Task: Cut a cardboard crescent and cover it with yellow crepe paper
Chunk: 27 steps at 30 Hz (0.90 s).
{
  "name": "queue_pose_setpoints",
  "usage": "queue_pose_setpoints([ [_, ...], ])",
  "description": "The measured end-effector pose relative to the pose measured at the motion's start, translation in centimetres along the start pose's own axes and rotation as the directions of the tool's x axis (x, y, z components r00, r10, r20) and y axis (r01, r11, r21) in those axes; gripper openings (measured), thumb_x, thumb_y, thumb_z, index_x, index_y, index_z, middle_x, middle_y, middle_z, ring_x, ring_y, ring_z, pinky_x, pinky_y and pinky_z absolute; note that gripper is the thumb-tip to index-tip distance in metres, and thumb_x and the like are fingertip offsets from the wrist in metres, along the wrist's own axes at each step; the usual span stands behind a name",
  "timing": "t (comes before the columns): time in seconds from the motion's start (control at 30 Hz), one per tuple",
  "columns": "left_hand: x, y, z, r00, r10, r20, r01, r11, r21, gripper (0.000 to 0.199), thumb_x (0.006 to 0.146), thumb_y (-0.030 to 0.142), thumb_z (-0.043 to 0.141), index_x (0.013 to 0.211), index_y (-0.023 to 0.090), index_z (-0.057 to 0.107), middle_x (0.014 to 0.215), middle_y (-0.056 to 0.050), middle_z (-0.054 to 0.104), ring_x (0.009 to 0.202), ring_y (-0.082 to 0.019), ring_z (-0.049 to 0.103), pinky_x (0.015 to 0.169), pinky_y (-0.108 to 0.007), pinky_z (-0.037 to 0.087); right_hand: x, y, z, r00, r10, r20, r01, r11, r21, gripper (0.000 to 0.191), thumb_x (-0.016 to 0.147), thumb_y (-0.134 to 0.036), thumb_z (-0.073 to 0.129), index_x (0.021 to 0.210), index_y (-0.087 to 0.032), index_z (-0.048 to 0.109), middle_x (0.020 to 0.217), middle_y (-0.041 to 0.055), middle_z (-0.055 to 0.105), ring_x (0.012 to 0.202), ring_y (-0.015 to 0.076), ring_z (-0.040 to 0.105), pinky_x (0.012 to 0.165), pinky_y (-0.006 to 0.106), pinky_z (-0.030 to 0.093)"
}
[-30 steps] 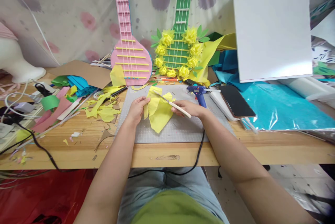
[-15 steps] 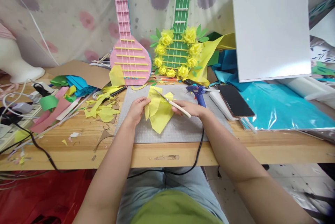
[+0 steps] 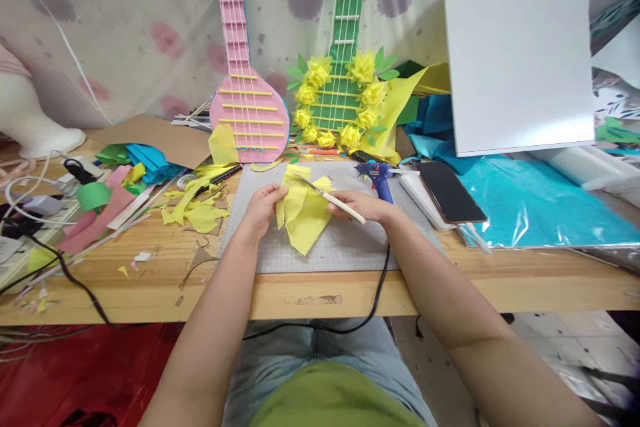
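Observation:
Yellow crepe paper [image 3: 306, 224] hangs in folds above the grey cutting mat [image 3: 350, 254]. My left hand [image 3: 261, 210] pinches its left edge between thumb and fingers. In my right hand [image 3: 357, 204] is a pair of white-handled scissors [image 3: 345, 207], their blades pointing up and left across the paper's upper part. Some of my right fingers are hidden behind the scissors and paper. Just beyond that hand, a blue glue gun [image 3: 381, 180] lies on the mat.
A pink paper guitar [image 3: 250, 107] and a green one [image 3: 345, 34] with yellow paper flowers lean at the back. Yellow scraps [image 3: 200, 214] lie left of the mat. To the right are a phone [image 3: 451, 191], a white board [image 3: 520, 67] and blue wrapped paper [image 3: 545, 200].
Almost nothing differs. Both hands stay in place on the paper, and the scissors' blades appear slightly shifted against its upper part.

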<state>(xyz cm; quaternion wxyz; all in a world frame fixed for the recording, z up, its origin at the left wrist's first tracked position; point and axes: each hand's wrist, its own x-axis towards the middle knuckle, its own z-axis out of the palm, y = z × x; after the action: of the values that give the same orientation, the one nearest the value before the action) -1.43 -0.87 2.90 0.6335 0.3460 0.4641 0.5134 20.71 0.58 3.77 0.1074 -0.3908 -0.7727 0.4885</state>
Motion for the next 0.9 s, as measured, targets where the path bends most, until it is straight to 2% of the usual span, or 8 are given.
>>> queue_pose_setpoints([
  [0.33,0.2,-0.14,-0.12,1.0,0.015,0.001,-0.015,1.0,-0.024,0.033,0.045,0.029,0.079,0.063,0.013,0.057,0.058,0.002,0.061,0.053,-0.008,0.055,0.054,-0.019,0.042,0.24,0.04,0.15,0.997,-0.051,-0.05,0.049,0.997,-0.053,0.042,0.076,-0.06,0.046,0.078,-0.018,0.044,0.06,-0.0035,0.043,0.058,0.0106,0.041,0.055,0.025,0.032],
  [0.57,-0.01,0.06,-0.07,0.999,0.033,-0.004,-0.033,0.999,-0.035,0.033,0.044,0.028,0.08,0.063,0.014,0.057,0.058,0.002,0.061,0.052,-0.008,0.055,0.054,-0.02,0.042,0.31,0.54,-0.11,1.0,-0.029,-0.002,0.029,0.996,0.085,0.044,0.073,-0.062,0.051,0.075,-0.019,0.041,0.055,-0.0063,0.037,0.049,0.007,0.036,0.047,0.022,0.027],
  [0.7,0.18,0.01,-0.35,0.998,0.058,0.007,-0.058,0.998,-0.002,0.032,0.046,0.03,0.079,0.064,0.014,0.057,0.059,0.002,0.062,0.053,-0.009,0.055,0.054,-0.02,0.042,0.23,0.83,0.0,0.999,-0.03,0.029,0.026,0.993,0.112,0.045,0.073,-0.063,0.049,0.077,-0.019,0.04,0.056,-0.0063,0.038,0.048,0.0068,0.036,0.045,0.022,0.029],
  [0.77,0.33,-0.08,-0.56,0.997,0.077,-0.006,-0.077,0.997,0.022,0.031,0.047,0.03,0.079,0.065,0.014,0.059,0.06,0.002,0.062,0.053,-0.009,0.055,0.054,-0.02,0.042,0.1,0.83,0.01,0.998,-0.04,0.046,0.035,0.996,0.088,0.045,0.076,-0.063,0.046,0.078,-0.019,0.039,0.057,-0.0057,0.039,0.05,0.0074,0.038,0.047,0.022,0.031],
  [0.9,0.47,-0.25,-0.8,0.993,0.118,-0.013,-0.117,0.992,0.048,0.03,0.049,0.03,0.078,0.069,0.015,0.062,0.062,0.002,0.063,0.055,-0.01,0.056,0.057,-0.021,0.043,-0.27,0.35,-0.22,0.997,-0.055,0.062,0.059,0.995,-0.075,0.043,0.079,-0.062,0.043,0.077,-0.018,0.04,0.063,-0.0031,0.044,0.056,0.0087,0.041,0.053,0.024,0.035],
])
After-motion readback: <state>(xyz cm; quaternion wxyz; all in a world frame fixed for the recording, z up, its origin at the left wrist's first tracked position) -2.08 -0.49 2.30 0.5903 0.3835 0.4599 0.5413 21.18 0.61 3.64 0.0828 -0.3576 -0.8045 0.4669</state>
